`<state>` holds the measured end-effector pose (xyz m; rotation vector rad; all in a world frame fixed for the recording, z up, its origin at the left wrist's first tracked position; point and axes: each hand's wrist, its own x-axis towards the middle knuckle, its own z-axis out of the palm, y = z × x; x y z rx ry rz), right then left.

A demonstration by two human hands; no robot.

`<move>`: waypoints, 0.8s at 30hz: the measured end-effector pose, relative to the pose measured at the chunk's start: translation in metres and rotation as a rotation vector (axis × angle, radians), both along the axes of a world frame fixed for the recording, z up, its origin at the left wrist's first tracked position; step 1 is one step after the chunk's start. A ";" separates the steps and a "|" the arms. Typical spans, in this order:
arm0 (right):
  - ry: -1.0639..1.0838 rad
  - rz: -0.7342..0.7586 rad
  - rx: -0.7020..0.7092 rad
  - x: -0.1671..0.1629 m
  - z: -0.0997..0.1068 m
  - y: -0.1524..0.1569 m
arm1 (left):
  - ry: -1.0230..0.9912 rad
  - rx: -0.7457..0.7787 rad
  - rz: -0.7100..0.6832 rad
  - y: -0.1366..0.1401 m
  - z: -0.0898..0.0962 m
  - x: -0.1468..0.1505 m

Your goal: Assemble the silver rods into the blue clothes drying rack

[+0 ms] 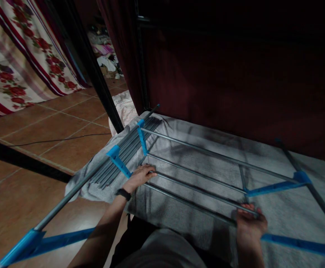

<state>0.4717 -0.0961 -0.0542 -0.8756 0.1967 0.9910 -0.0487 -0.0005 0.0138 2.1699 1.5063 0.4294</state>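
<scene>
In front of me is a partly built rack of grey metal tubes with blue plastic brackets (118,161). My left hand (142,174) is closed round the left end of a metal tube (196,190), beside a blue bracket. The right end of this same tube lies in my right hand (250,220), its fingers curled round it from below. Other crossbars run parallel to it, one behind (207,150) and one nearer me. On the right, another blue bracket (279,185) joins a long side tube. A bundle of loose tubes (123,154) lies to the left of the rack.
A grey blanket (184,128) covers the surface under the rack. Dark metal posts (95,70) stand at the left. Behind hangs a dark red curtain (220,82). A cable (59,140) crosses the tiled floor, near a flowered cloth (19,56).
</scene>
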 end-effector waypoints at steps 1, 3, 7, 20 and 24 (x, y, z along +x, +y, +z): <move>0.003 -0.005 0.004 0.000 0.000 0.000 | -0.010 -0.005 0.005 0.000 0.001 0.000; 0.027 -0.010 -0.004 0.001 0.001 0.000 | -0.037 -0.021 0.023 0.000 0.001 0.000; 0.052 -0.024 -0.047 0.000 0.002 0.003 | -0.073 -0.038 0.038 0.000 -0.001 -0.002; 0.040 -0.001 0.007 -0.004 0.003 0.002 | -0.034 0.051 -0.003 0.002 -0.010 -0.004; 0.019 0.005 0.018 -0.004 0.002 0.001 | -0.008 0.035 -0.012 0.002 -0.011 -0.005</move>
